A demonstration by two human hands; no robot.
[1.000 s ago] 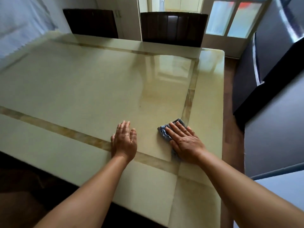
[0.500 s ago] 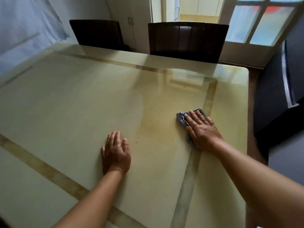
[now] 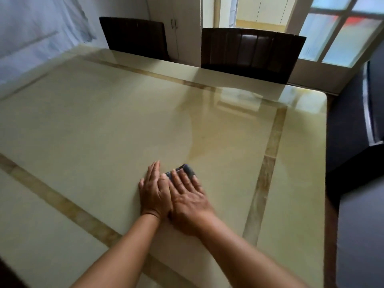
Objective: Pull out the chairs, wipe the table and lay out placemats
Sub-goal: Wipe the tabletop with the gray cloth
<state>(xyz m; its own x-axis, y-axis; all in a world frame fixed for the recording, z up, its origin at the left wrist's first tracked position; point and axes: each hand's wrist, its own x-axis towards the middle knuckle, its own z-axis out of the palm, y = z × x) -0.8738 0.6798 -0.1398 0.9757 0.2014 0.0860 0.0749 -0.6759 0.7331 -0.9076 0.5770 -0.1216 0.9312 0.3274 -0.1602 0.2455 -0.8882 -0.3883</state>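
Glossy cream table (image 3: 104, 121): my right hand (image 3: 188, 201) presses the blue cloth (image 3: 186, 170) flat, fingers spread, beside my flat left hand (image 3: 153, 194); I'd overlap strokes toward the edges.

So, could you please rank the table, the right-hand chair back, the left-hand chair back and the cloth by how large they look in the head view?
1. table
2. right-hand chair back
3. left-hand chair back, partly cut off by the table edge
4. cloth, mostly hidden under the right hand, so its full size is unsure
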